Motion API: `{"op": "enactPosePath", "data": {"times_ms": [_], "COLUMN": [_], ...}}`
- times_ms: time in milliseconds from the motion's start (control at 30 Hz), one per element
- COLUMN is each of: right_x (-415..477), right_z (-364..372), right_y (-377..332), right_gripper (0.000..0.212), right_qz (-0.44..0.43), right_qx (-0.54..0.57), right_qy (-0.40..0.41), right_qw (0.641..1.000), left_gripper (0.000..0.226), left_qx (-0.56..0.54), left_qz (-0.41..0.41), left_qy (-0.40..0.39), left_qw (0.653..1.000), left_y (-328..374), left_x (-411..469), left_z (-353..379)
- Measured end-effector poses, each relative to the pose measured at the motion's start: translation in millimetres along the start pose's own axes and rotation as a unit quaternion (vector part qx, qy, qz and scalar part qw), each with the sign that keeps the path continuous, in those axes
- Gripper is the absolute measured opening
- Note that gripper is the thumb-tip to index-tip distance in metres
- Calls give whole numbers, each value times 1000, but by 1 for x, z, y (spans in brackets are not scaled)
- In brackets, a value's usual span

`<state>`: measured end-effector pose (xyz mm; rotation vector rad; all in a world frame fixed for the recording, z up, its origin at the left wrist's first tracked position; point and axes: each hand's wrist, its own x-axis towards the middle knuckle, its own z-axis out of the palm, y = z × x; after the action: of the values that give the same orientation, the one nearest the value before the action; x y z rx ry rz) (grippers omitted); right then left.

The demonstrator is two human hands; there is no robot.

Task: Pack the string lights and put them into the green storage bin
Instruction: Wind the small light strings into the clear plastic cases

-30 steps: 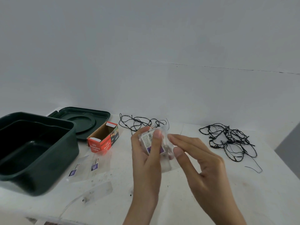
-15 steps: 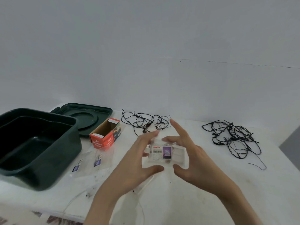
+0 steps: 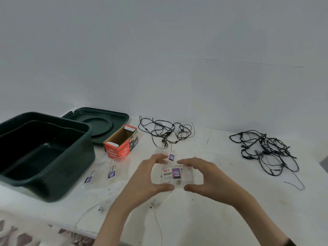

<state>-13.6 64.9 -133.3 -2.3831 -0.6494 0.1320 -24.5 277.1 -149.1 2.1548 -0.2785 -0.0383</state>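
The deep, smooth-walled green storage bin stands open at the left, the left hand and right hand pinch a clear rectangular plastic packet by its edges, and wiry black string lights lie tangled at the right

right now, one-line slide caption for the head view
Left hand and right hand hold a clear packet; green bin open at left, middle tangle and right tangle lie unpacked.

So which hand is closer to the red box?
Left. The left hand holds the clear packet just right of the red box; the right hand holds the packet's far side, farther from the box.
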Motion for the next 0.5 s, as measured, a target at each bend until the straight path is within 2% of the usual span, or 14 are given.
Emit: {"op": "enactPosePath", "data": {"times_ms": [100, 233, 333, 500], "right_x": [15, 39, 54, 59], "right_z": [9, 22, 39, 60], "right_y": [24, 59, 77, 90], "right_gripper": [59, 56, 56, 57], "right_qz": [35, 161, 207, 248], "right_qx": [2, -5, -14, -48], "right_qy": [63, 159, 159, 150], "right_qw": [997, 974, 965, 956], "left_gripper": [88, 75, 66, 72], "left_qx": [19, 33, 69, 157], "left_qz": [-38, -67, -79, -108], "left_qy": [-21, -37, -62, -84], "left_qw": [999, 997, 993, 978], "left_y": [-12, -25, -31, -38], "left_x": [4, 3, 1, -2], "left_z": [9, 23, 34, 46]}}
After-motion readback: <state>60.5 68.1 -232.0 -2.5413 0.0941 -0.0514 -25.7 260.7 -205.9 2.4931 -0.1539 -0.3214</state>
